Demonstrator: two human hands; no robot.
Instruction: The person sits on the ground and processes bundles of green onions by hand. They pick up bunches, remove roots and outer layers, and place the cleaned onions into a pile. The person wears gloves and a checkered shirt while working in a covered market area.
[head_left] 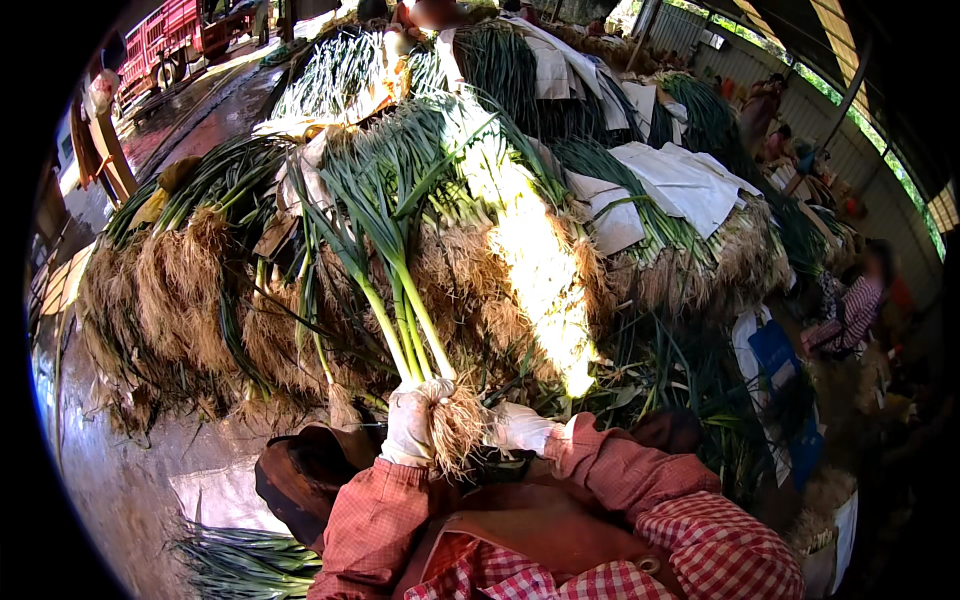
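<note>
My left hand (408, 428), in a whitish glove, is closed around the lower stalks of a few leeks (408, 325). They stand tilted, with the green leaves away from me and the brown stringy roots (459, 428) hanging beside the glove. From the right, my gloved right hand (522, 428) reaches to those roots; its fingertips are partly hidden there, so their grip does not show. Just beyond both hands rises a large heap of leeks (440, 265), roots facing me, with a strip of bright sunlight across it.
Pale sheets (680, 185) cover parts of the heap. At lower left, more leeks (250, 560) lie on the ground beside a white sheet (225, 495). A person in checked clothing (855, 310) sits at the right. A red truck (175, 45) stands at the far left.
</note>
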